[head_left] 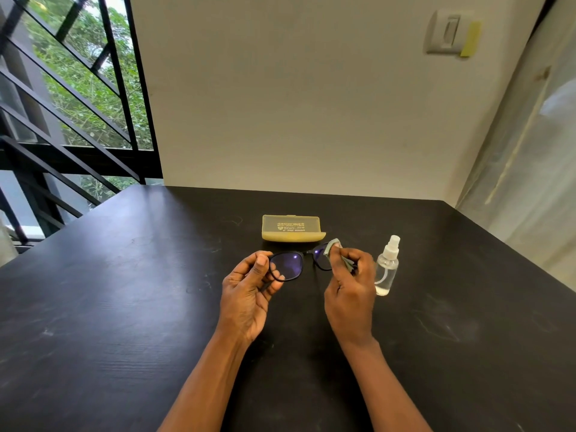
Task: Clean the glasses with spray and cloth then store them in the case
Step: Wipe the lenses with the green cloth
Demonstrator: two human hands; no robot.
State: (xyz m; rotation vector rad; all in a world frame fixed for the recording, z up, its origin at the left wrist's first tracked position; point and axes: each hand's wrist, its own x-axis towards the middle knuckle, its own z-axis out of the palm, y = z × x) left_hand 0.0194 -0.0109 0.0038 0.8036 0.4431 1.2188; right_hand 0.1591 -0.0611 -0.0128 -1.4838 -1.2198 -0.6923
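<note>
Black-framed glasses [296, 264] are up off the dark surface [124, 291] in front of me, my left hand [249, 291] pinching the left rim between thumb and fingers while my right hand [349, 291] grips the grey cloth [333, 246] and presses it against the right lens. Behind them the yellowish case [293, 229] sits closed on the surface, printed side facing me, and the clear spray bottle [386, 269] stands upright just to the right of my right hand, with some liquid in the bottom.
</note>
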